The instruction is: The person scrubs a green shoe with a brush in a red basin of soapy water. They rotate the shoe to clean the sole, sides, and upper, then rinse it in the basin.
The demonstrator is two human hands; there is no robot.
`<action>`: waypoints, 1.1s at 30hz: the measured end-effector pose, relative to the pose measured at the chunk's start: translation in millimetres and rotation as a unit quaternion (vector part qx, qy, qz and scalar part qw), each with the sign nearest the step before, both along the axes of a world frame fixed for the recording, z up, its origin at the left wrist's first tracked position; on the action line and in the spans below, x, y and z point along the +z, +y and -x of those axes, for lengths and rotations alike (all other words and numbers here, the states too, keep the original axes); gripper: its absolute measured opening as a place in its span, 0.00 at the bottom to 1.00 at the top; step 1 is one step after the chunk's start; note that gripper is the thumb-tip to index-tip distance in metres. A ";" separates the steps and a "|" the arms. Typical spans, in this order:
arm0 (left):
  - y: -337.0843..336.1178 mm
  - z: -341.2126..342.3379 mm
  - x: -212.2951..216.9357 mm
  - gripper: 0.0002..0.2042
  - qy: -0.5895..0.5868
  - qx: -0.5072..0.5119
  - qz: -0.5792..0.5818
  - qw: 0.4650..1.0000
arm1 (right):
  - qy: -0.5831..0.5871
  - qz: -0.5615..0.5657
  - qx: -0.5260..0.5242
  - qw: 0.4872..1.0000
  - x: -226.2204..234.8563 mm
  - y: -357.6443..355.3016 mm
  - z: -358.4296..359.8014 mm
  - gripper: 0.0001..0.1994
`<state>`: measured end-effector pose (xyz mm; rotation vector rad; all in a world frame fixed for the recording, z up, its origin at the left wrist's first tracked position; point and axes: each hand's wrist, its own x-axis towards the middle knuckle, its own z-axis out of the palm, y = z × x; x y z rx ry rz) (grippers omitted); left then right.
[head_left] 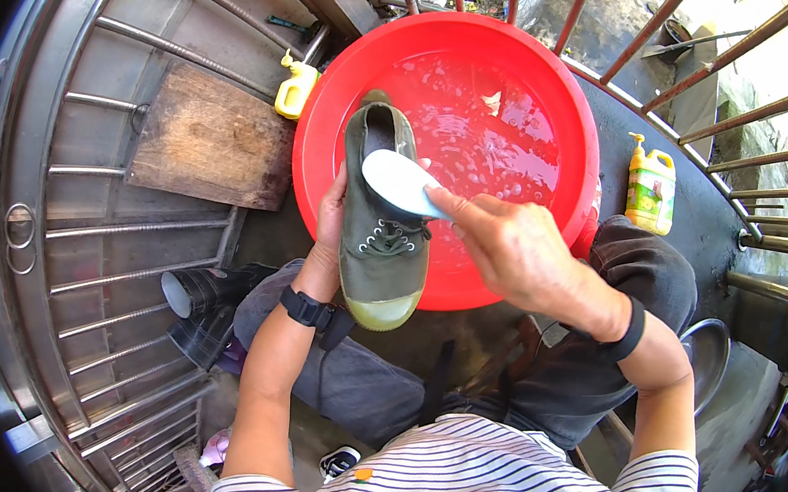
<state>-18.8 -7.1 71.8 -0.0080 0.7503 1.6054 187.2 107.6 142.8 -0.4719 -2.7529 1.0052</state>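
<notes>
Over the near left side of a red basin (572,121), I hold a dark green canvas shoe (368,263) with its toe toward me. My left hand (330,220) grips the shoe from its left side, its fingers mostly hidden behind it. My right hand (514,249) is closed on a white oval scrub brush (399,181), which lies against the shoe's tongue and opening, above the tied laces. The brush's bristles face down, out of sight. Sudsy water (469,129) fills the basin, and a small pale scrap (493,103) floats in it.
A yellow pump bottle (296,90) stands left of the basin beside a wooden board (218,139). Another yellow pump jug (650,188) is at the right. Metal bars (136,281) run along the left, rusty railings (720,64) along the far right. Black boots (205,308) sit lower left.
</notes>
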 end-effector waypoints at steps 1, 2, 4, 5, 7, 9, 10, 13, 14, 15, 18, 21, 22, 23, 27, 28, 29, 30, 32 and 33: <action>1.3 1.1 -2.4 0.29 -0.004 -0.034 -0.038 0.999 | -0.007 -0.045 0.006 0.999 -2.0 -6.3 1.7 0.27; 1.8 1.9 -4.6 0.29 0.013 -0.023 0.001 1.000 | -0.033 -0.089 0.008 0.995 -3.2 -11.6 1.6 0.29; 2.2 4.2 -8.1 0.29 0.033 -0.043 0.004 0.999 | -0.060 -0.134 0.049 0.988 -7.4 -20.6 0.0 0.34; 1.1 4.7 -9.2 0.29 0.031 -0.050 -0.003 0.998 | -0.042 -0.138 0.068 0.987 -10.3 -24.0 -0.7 0.32; -2.1 5.4 -9.2 0.30 0.029 -0.069 -0.014 0.997 | -0.022 -0.112 0.066 0.991 -16.9 -27.1 -0.6 0.31; -5.6 3.4 -8.2 0.30 0.027 -0.089 -0.026 0.995 | -0.030 -0.040 0.067 0.997 -25.4 -27.0 4.4 0.29; -6.9 1.2 -7.7 0.30 0.015 -0.107 -0.042 0.993 | -0.037 0.000 0.070 0.997 -30.5 -26.0 9.0 0.28; -4.9 -7.4 -9.6 0.31 0.065 -0.040 0.016 0.997 | 0.015 0.064 -0.007 0.998 -42.5 -21.9 26.3 0.24; -4.3 -12.9 -12.2 0.31 0.048 -0.038 0.009 0.998 | 0.044 0.090 -0.056 0.993 -44.7 -21.3 30.0 0.22; 0.9 -15.9 -16.0 0.31 0.079 -0.031 0.074 0.994 | 0.117 0.074 -0.113 0.984 -47.3 -20.4 34.6 0.21; 7.1 -11.4 -23.0 0.31 0.087 -0.036 0.044 0.995 | 0.108 0.096 -0.108 0.984 -49.5 -22.2 37.1 0.21; 7.2 2.3 -24.6 0.32 0.061 -0.048 0.027 0.997 | 0.020 0.175 -0.032 0.984 -50.1 -24.2 33.0 0.19; 6.2 1.7 -25.5 0.32 0.066 -0.062 0.022 0.996 | 0.040 0.164 -0.035 0.985 -50.7 -25.0 31.6 0.19; 3.7 2.1 -25.6 0.32 0.079 -0.068 -0.004 0.995 | -0.009 0.184 -0.016 0.983 -50.8 -23.6 30.8 0.19; 2.2 -14.6 -34.7 0.28 0.075 -0.062 0.116 0.988 | 0.085 0.054 -0.116 0.988 -56.2 -18.2 34.0 0.19; 3.7 -13.6 -36.6 0.27 0.089 -0.060 0.085 0.991 | 0.048 0.108 -0.110 0.987 -57.1 -16.5 34.1 0.18; 5.7 -10.8 -38.0 0.26 0.076 -0.079 0.091 0.990 | 0.088 0.122 -0.121 0.981 -59.8 -16.3 36.4 0.18; 7.9 -7.5 -39.2 0.27 0.043 -0.067 0.060 0.995 | 0.062 0.160 -0.082 0.982 -60.8 -15.5 35.0 0.19; 9.0 5.8 -36.8 0.28 0.039 -0.057 0.059 0.996 | -0.019 0.217 -0.036 0.975 -63.1 -15.7 34.7 0.19; 8.9 7.1 -35.5 0.29 0.064 -0.036 0.055 0.996 | 0.007 0.220 -0.014 0.975 -64.2 -16.4 35.8 0.18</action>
